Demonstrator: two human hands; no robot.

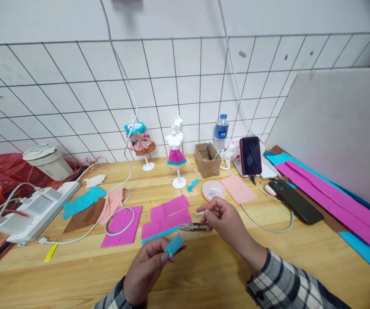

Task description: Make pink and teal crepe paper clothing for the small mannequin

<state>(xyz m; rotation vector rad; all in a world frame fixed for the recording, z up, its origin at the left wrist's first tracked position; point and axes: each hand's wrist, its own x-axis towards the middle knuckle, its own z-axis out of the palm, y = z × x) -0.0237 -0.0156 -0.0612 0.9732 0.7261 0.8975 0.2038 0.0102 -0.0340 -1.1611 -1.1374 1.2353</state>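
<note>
Between the thumb and fingers of my left hand [151,262] is a small folded piece of blue crepe paper [173,245]. My right hand [225,219] is closed in a pinch, with a small white strip [200,213] sticking out at its fingertips. Thread snips [194,227] lie just below those fingers; whether the hand touches them I cannot tell. Magenta crepe paper strips [168,215] rest on the table in front of my hands. Behind them stands a white mini dress form [175,141] wearing a magenta skirt [176,157] with a blue hem.
At the back are a second dressed form [142,141], a cardboard box [208,161], a water bottle [221,128] and a propped phone [251,155]. A pink dish [214,190] holds small beads. White cables [128,163] and a power strip [49,210] occupy the left, a black phone [296,201] the right.
</note>
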